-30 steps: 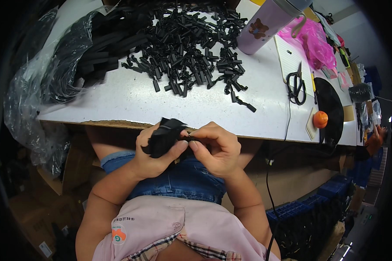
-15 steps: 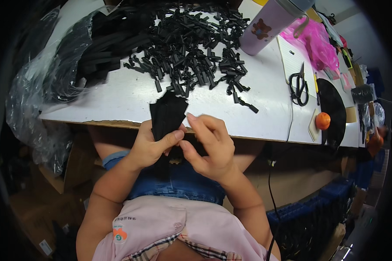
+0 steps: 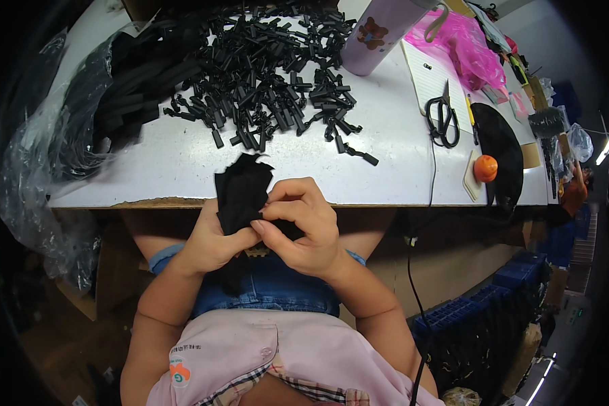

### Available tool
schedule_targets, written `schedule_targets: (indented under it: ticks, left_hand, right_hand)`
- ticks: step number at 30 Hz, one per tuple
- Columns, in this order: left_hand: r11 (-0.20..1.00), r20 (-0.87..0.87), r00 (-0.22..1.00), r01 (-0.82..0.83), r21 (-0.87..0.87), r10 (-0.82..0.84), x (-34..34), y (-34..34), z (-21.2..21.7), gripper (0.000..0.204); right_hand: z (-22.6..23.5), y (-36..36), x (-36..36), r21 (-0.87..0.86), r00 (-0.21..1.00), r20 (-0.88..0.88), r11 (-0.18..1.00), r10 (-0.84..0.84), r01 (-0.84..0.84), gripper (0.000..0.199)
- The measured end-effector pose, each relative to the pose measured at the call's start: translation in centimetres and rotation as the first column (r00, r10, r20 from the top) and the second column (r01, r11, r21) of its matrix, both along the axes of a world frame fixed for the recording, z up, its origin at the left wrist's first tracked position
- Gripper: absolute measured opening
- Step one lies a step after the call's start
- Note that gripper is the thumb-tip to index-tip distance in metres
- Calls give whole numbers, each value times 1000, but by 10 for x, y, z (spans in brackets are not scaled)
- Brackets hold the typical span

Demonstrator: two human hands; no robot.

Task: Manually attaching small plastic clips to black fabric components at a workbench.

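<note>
Just below the middle of the frame, both hands meet over the person's lap, in front of the near edge of the white bench. The left hand is curled around a bunch of black fabric pieces, gripping it from below so that the bunch stands up and its ragged top overlaps the bench edge. The right hand is folded in against the right side of the same bunch, its fingers bent and pinching at the black material, thumb tip pressed near the left hand. Both hands are closed on the bunch, and the two touch one another.

In the upper middle of the frame, a wide heap of small black plastic parts spreads over the bench. To its left, at the upper left, a clear plastic bag holding more black pieces hangs over the bench's corner. A lilac bottle stands at the top, just right of the heap, with a pink plastic bag beyond it. Black scissors lie on the right part of the bench, and an orange ball sits near the right edge beside a black round pad.
</note>
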State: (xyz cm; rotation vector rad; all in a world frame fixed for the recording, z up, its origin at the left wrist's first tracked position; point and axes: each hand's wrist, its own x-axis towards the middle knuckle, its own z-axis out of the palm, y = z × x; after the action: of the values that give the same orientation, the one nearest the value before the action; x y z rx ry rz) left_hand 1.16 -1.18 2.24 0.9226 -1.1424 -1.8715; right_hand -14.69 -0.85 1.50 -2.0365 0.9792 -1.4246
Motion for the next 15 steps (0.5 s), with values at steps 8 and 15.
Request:
schedule_targets:
  ticks: [8, 15]
  left_hand:
    - [984, 96, 995, -15, -177, 32, -8, 0, 3, 30]
    - [1000, 97, 995, -6, 13, 5, -10, 0, -4, 38]
  right_hand:
    - [6, 6, -1, 441, 900, 430, 853, 72, -279, 9]
    - [9, 4, -11, 143, 984, 174, 988, 34, -59, 18]
